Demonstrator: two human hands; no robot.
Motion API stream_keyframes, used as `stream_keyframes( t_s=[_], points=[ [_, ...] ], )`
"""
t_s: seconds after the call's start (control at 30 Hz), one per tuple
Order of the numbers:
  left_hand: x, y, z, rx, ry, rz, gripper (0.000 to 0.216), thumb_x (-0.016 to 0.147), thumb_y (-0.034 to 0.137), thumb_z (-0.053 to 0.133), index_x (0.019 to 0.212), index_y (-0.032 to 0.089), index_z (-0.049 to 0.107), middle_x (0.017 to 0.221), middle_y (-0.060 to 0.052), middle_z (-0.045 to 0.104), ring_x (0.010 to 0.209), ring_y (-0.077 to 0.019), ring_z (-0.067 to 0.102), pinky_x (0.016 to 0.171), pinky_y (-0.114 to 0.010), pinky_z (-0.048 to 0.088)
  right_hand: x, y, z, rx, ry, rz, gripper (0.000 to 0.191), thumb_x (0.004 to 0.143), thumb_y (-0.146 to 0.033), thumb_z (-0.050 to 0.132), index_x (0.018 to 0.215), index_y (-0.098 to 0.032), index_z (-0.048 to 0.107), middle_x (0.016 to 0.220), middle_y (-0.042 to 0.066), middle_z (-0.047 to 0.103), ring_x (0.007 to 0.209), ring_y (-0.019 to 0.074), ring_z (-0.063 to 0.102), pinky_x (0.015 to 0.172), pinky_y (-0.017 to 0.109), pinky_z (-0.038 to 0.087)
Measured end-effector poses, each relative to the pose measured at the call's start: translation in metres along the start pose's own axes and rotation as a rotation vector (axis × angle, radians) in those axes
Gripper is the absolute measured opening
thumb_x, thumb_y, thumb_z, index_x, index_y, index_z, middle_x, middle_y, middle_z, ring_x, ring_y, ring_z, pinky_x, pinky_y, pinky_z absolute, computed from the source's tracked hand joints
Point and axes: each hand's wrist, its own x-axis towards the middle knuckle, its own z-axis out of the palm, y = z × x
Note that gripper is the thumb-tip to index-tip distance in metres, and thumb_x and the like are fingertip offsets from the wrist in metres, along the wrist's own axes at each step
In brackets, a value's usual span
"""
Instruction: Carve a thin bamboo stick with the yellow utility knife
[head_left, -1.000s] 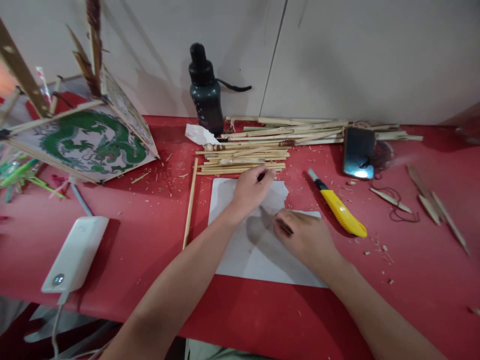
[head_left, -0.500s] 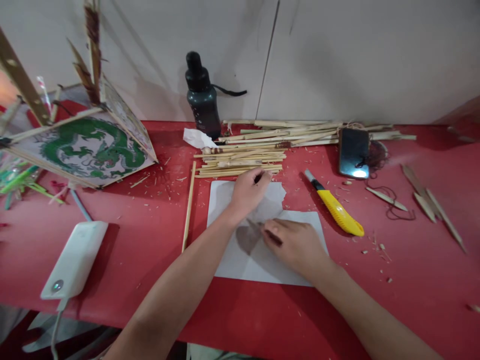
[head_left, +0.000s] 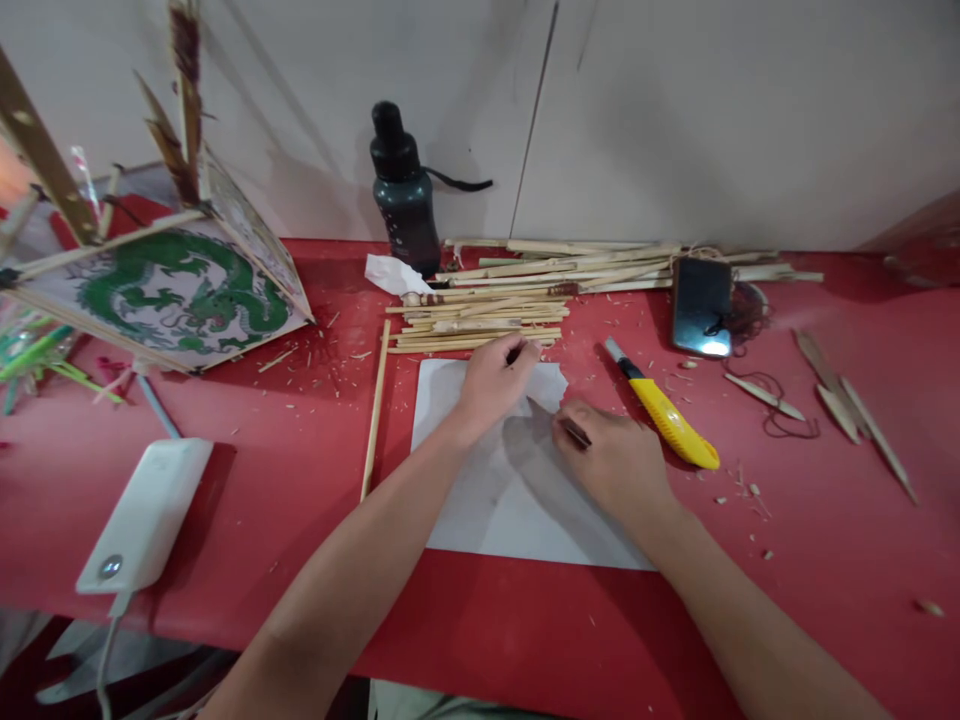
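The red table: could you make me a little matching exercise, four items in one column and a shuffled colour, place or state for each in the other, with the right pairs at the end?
Column one
1. Right hand
2. Paper
3. Cutter
4. Bottle

Column two
A. Yellow handle
B. Dark, standing near the wall
C. Holding a slim pointed tool
D. White, flat beneath the left hand

Right pairs: 1-C, 2-D, 3-A, 4-B

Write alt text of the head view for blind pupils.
A person's right hand holds a slim pointed tool over white paper on a red table, beside the left hand. Sticks lie beyond; a yellow knife lies right, a green dragon panel left.
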Motion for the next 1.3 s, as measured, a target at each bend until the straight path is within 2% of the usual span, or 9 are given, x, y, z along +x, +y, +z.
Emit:
stream_keyframes(
  t_s=[0.17,0.3,0.37,0.5,0.57,0.7,0.8,1.03,1.3],
  points=[
    [0.0,-0.001,0.0,0.001,0.004,0.007,0.038,0.097,0.043,0.053,0.067,0.02,0.044,0.064,0.004,0.042,0.065,-0.0117,0.039,0.064,-0.03,0.029,-0.002,-0.004,-0.002,0.135,-0.137,-0.245,0.023,0.097,-0.024,0.049,0.081,-0.022,0.067,0.066,-0.001,0.07,0.057,0.013,0.059,0.057,0.03,0.025],
    [0.0,0.0,0.0,0.0,0.002,0.018,0.037,0.097,0.042,0.052,0.068,0.02,0.045,0.065,0.004,0.043,0.066,-0.0118,0.04,0.065,-0.03,0.03,-0.002,0.0,0.001,0.017,-0.001,0.01,0.018,0.092,-0.029,0.056,0.083,-0.022,0.069,0.063,0.001,0.07,0.053,0.0147,0.057,0.056,0.03,0.023],
    [0.0,0.0,0.0,0.004,0.0,0.017,0.037,0.097,0.042,0.051,0.068,0.02,0.045,0.065,0.004,0.043,0.065,-0.0117,0.04,0.065,-0.03,0.03,-0.002,0.001,0.001,-0.005,0.015,0.03,0.018,0.094,-0.03,0.056,0.085,-0.021,0.07,0.064,0.002,0.07,0.053,0.0157,0.058,0.056,0.03,0.025],
    [0.0,-0.001,0.0,0.016,0.002,0.007,0.037,0.097,0.041,0.052,0.067,0.02,0.045,0.064,0.004,0.043,0.065,-0.0118,0.041,0.065,-0.03,0.029,-0.005,-0.005,-0.001,0.141,-0.163,-0.261,0.021,0.101,-0.028,0.052,0.092,-0.022,0.07,0.074,0.0,0.073,0.064,0.0151,0.066,0.058,0.029,0.032],
    [0.0,-0.001,0.0,0.003,0.006,0.007,0.037,0.097,0.041,0.052,0.068,0.02,0.046,0.064,0.004,0.043,0.065,-0.0119,0.041,0.065,-0.03,0.03,-0.005,-0.006,-0.002,0.197,-0.163,-0.314,0.021,0.102,-0.026,0.051,0.095,-0.022,0.071,0.082,0.001,0.076,0.072,0.0151,0.069,0.062,0.028,0.037],
    [0.0,0.0,0.0,-0.013,-0.001,0.001,0.037,0.097,0.042,0.052,0.068,0.02,0.046,0.065,0.003,0.044,0.066,-0.0118,0.041,0.065,-0.03,0.03,-0.002,0.003,-0.001,0.192,0.028,-0.18,0.019,0.098,-0.022,0.054,0.097,-0.019,0.073,0.09,0.005,0.078,0.075,0.0168,0.07,0.066,0.029,0.043],
    [-0.001,0.002,0.0,-0.014,0.0,-0.017,0.037,0.097,0.043,0.053,0.068,0.02,0.047,0.065,0.003,0.045,0.066,-0.0118,0.042,0.065,-0.03,0.03,-0.001,0.008,0.002,0.148,0.095,-0.109,0.021,0.098,-0.024,0.054,0.1,-0.019,0.074,0.089,0.006,0.077,0.074,0.0182,0.07,0.066,0.03,0.044],
    [-0.001,0.002,0.0,-0.01,-0.003,-0.014,0.038,0.097,0.043,0.052,0.068,0.02,0.046,0.066,0.003,0.045,0.066,-0.0118,0.041,0.065,-0.03,0.03,0.0,0.005,0.0,0.146,0.044,-0.046,0.024,0.099,-0.028,0.054,0.097,-0.02,0.076,0.09,0.007,0.076,0.08,0.0194,0.07,0.069,0.03,0.045],
    [0.0,0.001,-0.001,-0.003,0.0,0.006,0.038,0.098,0.042,0.051,0.068,0.02,0.046,0.065,0.003,0.045,0.066,-0.0118,0.042,0.065,-0.03,0.03,0.0,0.007,0.001,0.191,0.057,-0.082,0.019,0.097,-0.025,0.059,0.091,-0.02,0.076,0.09,0.005,0.075,0.079,0.017,0.069,0.067,0.028,0.045]
  ],
)
